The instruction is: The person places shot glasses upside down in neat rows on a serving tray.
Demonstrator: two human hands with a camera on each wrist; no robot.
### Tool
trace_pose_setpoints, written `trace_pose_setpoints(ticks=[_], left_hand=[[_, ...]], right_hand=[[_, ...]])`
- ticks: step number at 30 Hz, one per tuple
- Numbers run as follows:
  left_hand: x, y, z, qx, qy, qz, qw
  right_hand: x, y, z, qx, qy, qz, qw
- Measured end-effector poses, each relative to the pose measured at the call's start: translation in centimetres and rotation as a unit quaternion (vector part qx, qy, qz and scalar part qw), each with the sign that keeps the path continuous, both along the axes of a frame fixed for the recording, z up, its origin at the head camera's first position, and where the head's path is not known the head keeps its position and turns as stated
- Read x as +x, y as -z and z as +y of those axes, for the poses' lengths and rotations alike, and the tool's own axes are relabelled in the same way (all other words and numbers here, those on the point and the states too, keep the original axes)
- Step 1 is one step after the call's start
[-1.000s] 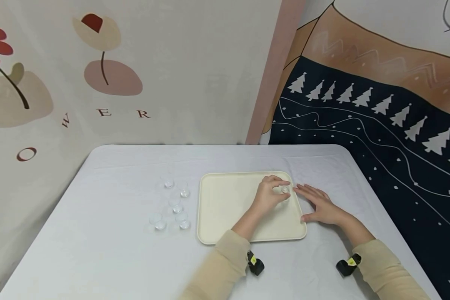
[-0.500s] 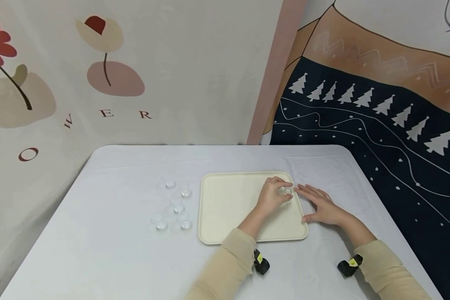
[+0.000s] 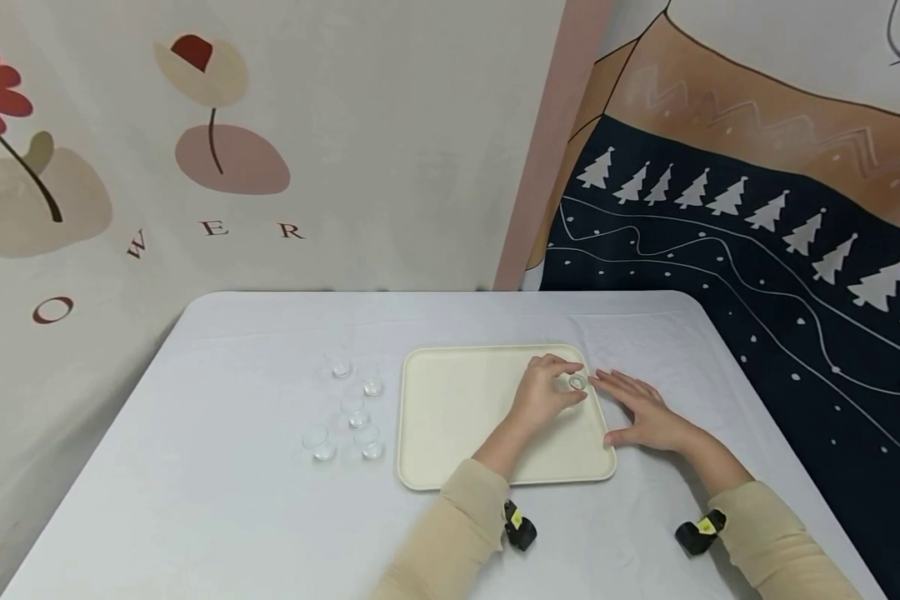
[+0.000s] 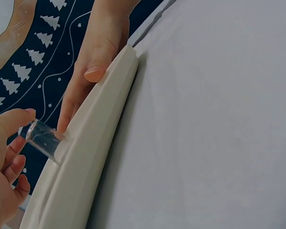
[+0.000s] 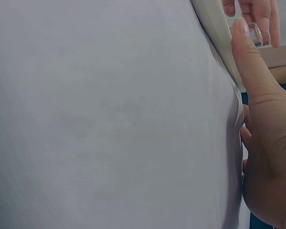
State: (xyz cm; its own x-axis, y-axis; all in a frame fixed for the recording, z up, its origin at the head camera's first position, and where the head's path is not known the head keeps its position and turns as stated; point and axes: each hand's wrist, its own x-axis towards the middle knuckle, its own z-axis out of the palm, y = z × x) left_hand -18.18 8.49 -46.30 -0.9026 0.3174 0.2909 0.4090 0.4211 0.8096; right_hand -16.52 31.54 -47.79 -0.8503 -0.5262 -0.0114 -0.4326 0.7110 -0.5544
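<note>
Glass cup (image 3: 576,382) upright, pinched by left hand (image 3: 543,393) over tray (image 3: 457,417); right hand (image 3: 645,412) flat, empty.

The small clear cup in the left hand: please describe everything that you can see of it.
The small clear cup is a tiny transparent tumbler, glass or plastic by its look. The left hand pinches it between thumb and fingers, over the cream tray near its far right corner. In the left wrist view it is tilted. Whether it touches the tray cannot be told.

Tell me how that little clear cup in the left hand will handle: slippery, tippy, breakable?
The cup looks smooth and clear, so probably slippery in the left hand. It seems tiny, likely light and easily knocked over. Glass or plastic: cannot tell; treat it as fragile over the tray.
</note>
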Motion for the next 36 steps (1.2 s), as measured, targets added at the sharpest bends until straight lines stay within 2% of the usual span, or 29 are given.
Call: trace_pose_setpoints(ticks=[6,16,22,28,36], left_hand=[[0.2,-0.6,-0.9,-0.007,0.002,0.006,1.0000],[0.9,-2.5,-2.7,0.038,0.018,-0.006,0.9991],[1.5,-3.9,-3.7,0.064,0.024,0.013,0.9976],[2.3,-5.3,-4.8,0.067,0.025,0.043,0.9965],[3.4,-6.9,-6.7,0.098,0.026,0.044,0.9939]], right_hand=[[0.0,-0.1,-0.1,0.000,0.000,0.003,1.0000],[0.1,0.1,-0.1,-0.004,0.003,0.003,1.0000],[0.2,0.1,-0.2,-0.012,0.005,0.013,0.9998],[0.2,0.1,-0.2,-0.015,0.004,0.012,0.9998],[0.1,0.1,-0.2,-0.012,0.007,0.001,0.9999]])
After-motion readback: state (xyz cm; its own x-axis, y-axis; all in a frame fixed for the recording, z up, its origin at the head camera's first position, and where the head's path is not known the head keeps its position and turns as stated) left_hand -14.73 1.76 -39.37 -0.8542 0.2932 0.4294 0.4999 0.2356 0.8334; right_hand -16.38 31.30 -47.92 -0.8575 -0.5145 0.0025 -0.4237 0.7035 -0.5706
